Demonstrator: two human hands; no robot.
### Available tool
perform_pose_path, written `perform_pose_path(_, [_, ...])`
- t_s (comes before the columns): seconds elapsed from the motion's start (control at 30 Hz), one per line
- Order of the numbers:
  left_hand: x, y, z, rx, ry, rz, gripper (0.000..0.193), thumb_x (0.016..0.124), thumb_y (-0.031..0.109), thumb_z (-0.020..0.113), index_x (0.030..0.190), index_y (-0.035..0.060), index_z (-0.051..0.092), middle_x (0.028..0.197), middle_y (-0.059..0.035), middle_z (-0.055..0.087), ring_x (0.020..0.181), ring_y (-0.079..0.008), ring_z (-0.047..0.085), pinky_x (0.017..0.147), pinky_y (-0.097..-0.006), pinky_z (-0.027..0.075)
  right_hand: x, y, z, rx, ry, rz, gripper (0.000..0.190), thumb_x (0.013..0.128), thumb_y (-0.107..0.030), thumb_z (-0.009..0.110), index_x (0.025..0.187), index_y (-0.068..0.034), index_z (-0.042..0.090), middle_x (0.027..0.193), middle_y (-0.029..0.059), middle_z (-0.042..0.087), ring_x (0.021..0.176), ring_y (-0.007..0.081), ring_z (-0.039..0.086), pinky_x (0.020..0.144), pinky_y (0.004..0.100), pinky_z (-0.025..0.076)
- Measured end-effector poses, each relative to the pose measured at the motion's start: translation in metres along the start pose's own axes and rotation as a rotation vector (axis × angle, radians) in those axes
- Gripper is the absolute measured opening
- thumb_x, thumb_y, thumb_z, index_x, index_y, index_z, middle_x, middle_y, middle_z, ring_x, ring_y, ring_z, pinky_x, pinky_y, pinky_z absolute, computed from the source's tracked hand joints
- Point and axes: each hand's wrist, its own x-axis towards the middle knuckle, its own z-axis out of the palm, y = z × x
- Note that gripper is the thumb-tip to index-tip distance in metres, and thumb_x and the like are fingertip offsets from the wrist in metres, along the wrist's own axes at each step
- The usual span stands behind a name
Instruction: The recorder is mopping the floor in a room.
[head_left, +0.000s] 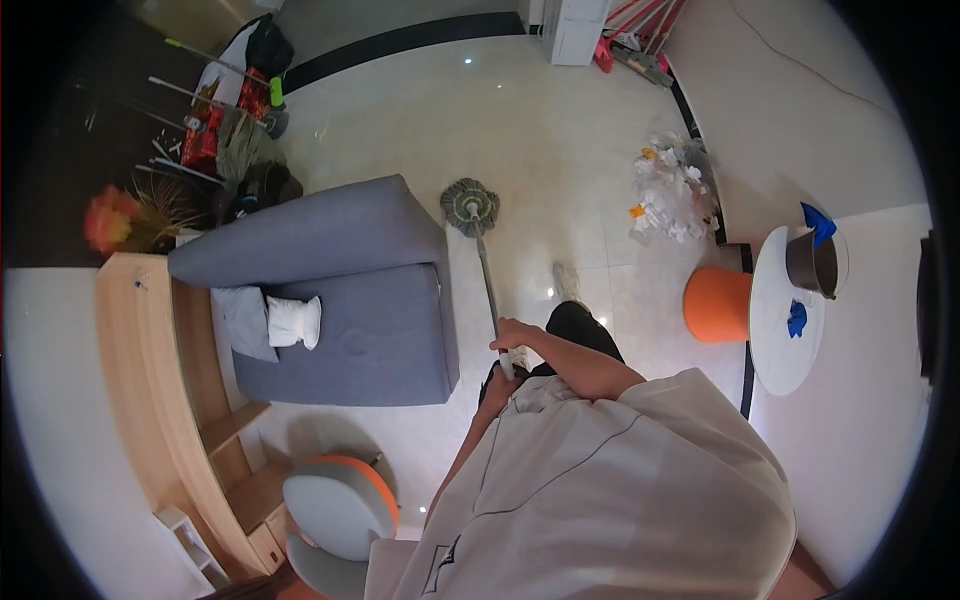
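Both my hands are on the pole of a twist mop (487, 281), whose round grey-green strand head rests on the pale tiled floor ahead of me, right of the grey sofa. My right hand (514, 334) is wrapped around the pole above my knees. Lower in the picture, close to my waist, my left hand (501, 390) grips the pole near its white end; its fingers are partly hidden. The pole slants slightly left, away from my body. One shoe (567, 281) shows on the floor right of the pole.
A grey sofa (360, 330) stands left. At the right are a heap of plastic litter (671, 191), an orange stool (716, 304) and a white table (772, 367) with a bucket (806, 262). An armchair (337, 502) stands lower left; bags and poles (232, 127) lie upper left.
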Motion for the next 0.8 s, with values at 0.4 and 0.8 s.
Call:
perform_pose_path(0.4, [0.096, -0.004, 0.012, 0.256, -0.251, 0.013, 0.053, 0.066, 0.034, 0.054, 0.094, -0.0049, 0.031, 0.085, -0.0262, 0.050, 0.081, -0.0363, 0.049, 0.065, -0.0381, 0.040, 0.003, 0.049, -0.058, 0.223, 0.077, 0.180, 0.032, 0.055, -0.028, 0.056, 0.058, 0.004, 0.056, 0.056, 0.0137, 0.054, 0.048, 0.0224, 0.054, 0.043, 0.0299, 0.044])
perform_pose_path(0.8, [0.144, 0.147, 0.045, 0.656, -0.348, 0.112, 0.043, 0.064, 0.017, 0.047, 0.095, -0.0060, 0.030, 0.079, -0.0272, 0.050, 0.075, -0.0391, 0.050, 0.065, -0.0408, 0.040, -0.010, 0.145, -0.113, 0.540, 0.585, 0.317, 0.032, 0.058, -0.029, 0.053, 0.060, 0.003, 0.053, 0.055, 0.0111, 0.055, 0.056, 0.0216, 0.055, 0.054, 0.0316, 0.044])
